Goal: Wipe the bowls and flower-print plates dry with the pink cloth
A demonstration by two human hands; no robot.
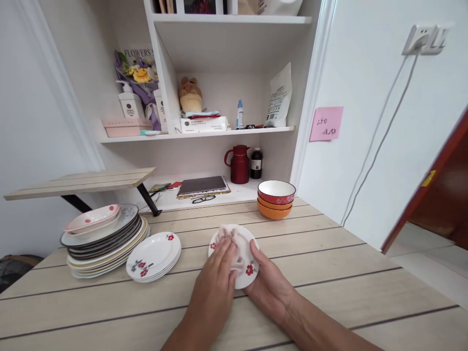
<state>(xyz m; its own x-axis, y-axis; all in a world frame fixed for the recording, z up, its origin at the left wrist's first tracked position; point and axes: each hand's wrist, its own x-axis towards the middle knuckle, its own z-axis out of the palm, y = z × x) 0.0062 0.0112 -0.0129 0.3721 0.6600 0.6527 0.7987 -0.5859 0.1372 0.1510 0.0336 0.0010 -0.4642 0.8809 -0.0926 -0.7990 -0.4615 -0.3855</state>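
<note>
A small white plate (249,281) with red flowers is held up in front of me over the table. My right hand (272,282) grips its right edge, thumb on top and fingers underneath. Pressed to the plate's face is a crumpled pale pink cloth (239,248), under the fingers of my left hand (217,273). The cloth covers much of the plate's middle. To the left lies a short stack of matching flowered plates (155,253).
A tall pile of mixed plates (106,248) topped by oval dishes stands at the left, near a raised wooden shelf (84,183). Stacked bowls (276,200) sit at the back right. Behind are a laptop (203,185), glasses (204,199) and a red jug (240,165).
</note>
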